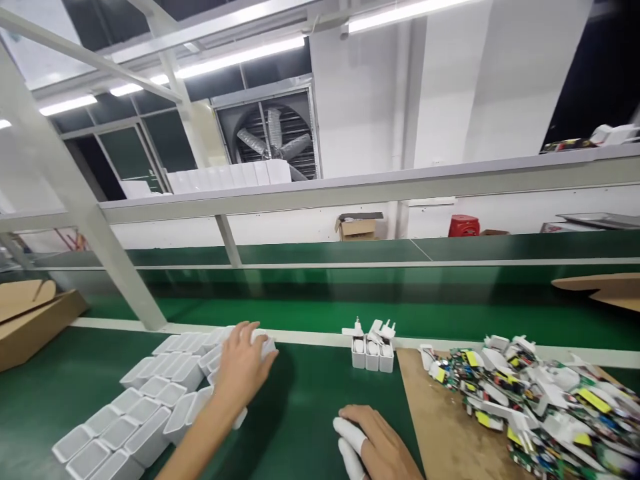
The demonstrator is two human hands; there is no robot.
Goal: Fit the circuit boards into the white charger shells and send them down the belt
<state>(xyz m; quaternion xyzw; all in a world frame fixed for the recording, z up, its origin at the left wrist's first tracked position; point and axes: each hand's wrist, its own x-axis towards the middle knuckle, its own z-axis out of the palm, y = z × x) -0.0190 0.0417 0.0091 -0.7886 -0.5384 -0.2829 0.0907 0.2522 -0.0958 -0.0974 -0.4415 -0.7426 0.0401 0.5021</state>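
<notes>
My left hand (245, 363) reaches over the far right end of a group of white plastic adapter housings (119, 432), fingers spread and thumb apart. Beneath its fingertips are the farthest housings, partly hidden by the hand. The housings stand in rows, with their hollow open tops facing up. Low in the view, my right hand (377, 443) is over the green work surface with its fingers extended and nothing visible in them. White finger cots (351, 435) cover two of its fingers. Beyond it stand three filled housings (372, 358) with white plug parts sticking out on top.
On the right, a brown board (440, 413) bears a heap of circuit boards with white plug parts (540, 400). A cardboard box (40, 327) sits at the left edge. A green conveyor belt (300, 313) runs behind the work surface, and a slanted white frame post (117, 263) rises at left.
</notes>
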